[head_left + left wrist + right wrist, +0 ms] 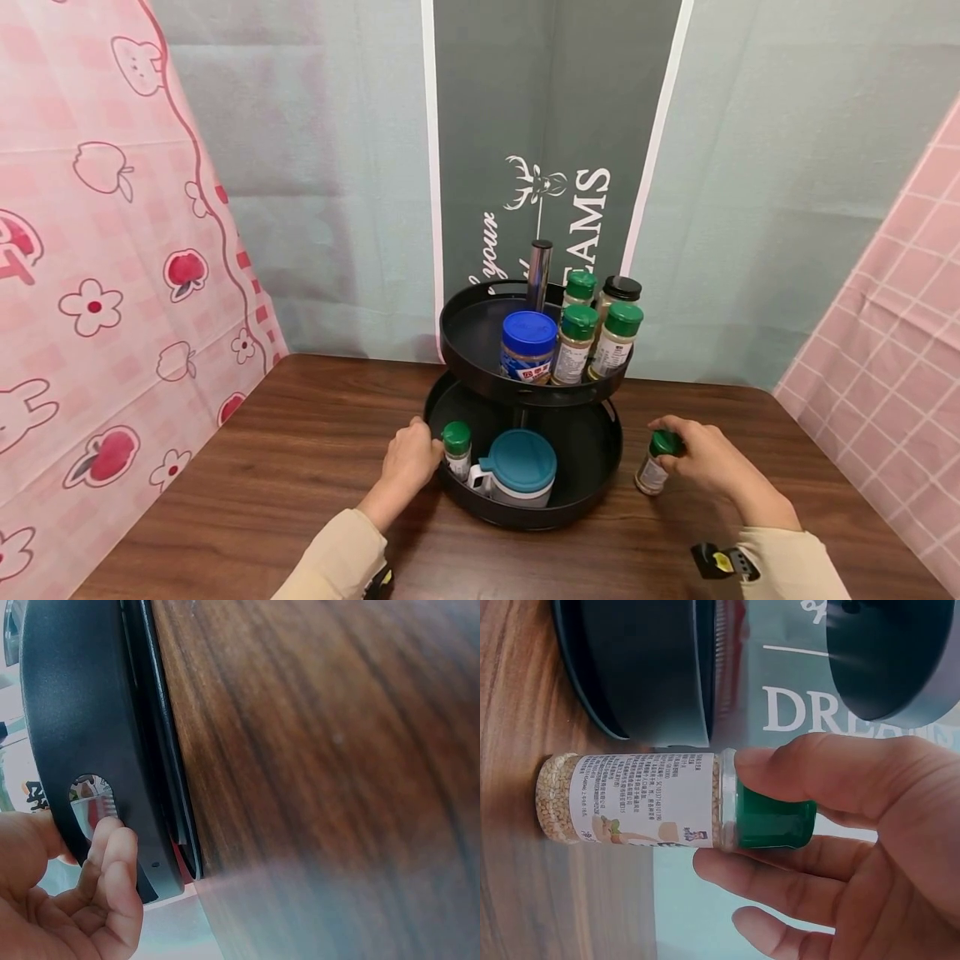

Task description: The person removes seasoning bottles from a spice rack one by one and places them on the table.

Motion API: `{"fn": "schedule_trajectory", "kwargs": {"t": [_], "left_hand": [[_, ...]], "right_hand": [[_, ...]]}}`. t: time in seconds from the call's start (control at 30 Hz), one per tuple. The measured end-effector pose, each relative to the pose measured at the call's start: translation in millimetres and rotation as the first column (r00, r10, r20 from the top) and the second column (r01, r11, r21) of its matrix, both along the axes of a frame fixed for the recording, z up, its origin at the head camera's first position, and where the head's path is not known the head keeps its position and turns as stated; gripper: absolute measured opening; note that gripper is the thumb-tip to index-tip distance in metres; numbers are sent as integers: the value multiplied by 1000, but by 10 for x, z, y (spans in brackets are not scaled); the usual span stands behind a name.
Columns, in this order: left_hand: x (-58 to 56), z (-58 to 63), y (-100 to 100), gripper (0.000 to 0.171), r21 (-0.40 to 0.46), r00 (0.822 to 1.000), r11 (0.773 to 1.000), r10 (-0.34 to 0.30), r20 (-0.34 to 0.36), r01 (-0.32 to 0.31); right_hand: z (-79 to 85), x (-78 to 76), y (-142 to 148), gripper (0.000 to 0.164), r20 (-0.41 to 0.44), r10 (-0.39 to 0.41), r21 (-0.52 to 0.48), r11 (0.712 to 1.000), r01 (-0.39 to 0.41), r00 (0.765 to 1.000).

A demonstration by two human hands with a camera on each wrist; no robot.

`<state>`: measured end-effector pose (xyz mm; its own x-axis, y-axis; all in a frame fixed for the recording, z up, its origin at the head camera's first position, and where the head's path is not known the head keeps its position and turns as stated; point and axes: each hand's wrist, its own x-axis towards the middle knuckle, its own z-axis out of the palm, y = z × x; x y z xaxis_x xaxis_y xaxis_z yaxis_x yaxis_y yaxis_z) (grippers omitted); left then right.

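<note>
My right hand (708, 458) pinches a green-capped spice jar (641, 799) by its cap, thumb on one side and fingers on the other. Pale seeds show through the jar's clear base, which stands at the table, right of the black two-tier rack. At the rack's left, my left hand (411, 457) grips the rim of the lower tier (536, 518), thumb over the edge and fingers (116, 889) at the cut-out handle. Inside that tier stand another green-capped jar (457, 450), close to the left hand, and a white-handled container with a teal lid (522, 460).
On the upper tier (480, 360) are a blue-lidded jar (528, 346), several green-capped jars (573, 343) and a black-capped jar (622, 289). A metal post (538, 275) rises through the rack. The brown wooden table (315, 433) is bounded by hanging cloths behind and at both sides.
</note>
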<state>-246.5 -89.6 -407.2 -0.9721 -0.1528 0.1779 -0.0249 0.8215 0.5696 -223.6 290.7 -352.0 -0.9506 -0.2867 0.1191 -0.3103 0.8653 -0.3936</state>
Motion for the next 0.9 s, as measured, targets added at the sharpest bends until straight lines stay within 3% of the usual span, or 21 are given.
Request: {"fn": "schedule_trajectory", "kwargs": {"t": [0.9], "left_hand": [[0,11,-3,17,-25,1000,1000,-6,9,6]], "right_hand": [[-79,-28,97,43,-14,14,0,1000,-14,1000]]}}
